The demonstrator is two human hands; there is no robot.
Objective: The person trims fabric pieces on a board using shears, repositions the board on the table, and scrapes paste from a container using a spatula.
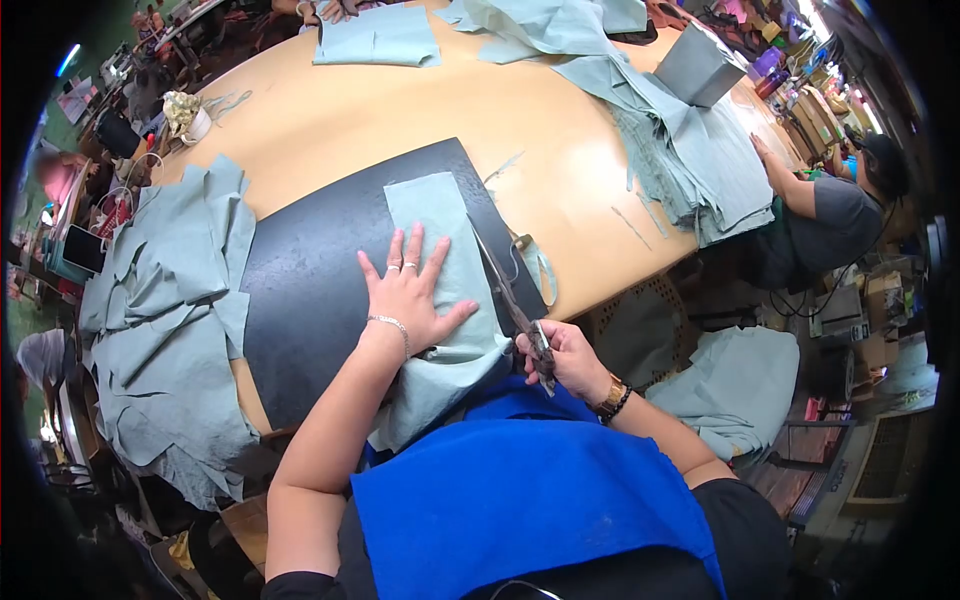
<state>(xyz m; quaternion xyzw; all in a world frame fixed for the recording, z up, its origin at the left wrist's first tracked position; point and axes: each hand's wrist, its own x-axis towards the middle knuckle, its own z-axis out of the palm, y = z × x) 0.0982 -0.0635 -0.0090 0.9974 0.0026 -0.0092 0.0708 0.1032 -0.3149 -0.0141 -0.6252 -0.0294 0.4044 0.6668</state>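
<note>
My left hand lies flat with spread fingers on a pale grey-green piece of fabric-like material. Beneath it is a black cutting mat, and the material's near end drapes over the table edge toward my lap. In my right hand is a pair of scissors, gripped at the handles. Their long blades point away from me along the right edge of the material. Whether the blades are apart I cannot tell. A narrow curled offcut lies just right of the blades.
Stacked grey-green pieces lie to the left and at the right of the wooden table. A grey box stands on the right stack. More material hangs beside me. A co-worker is at the right edge.
</note>
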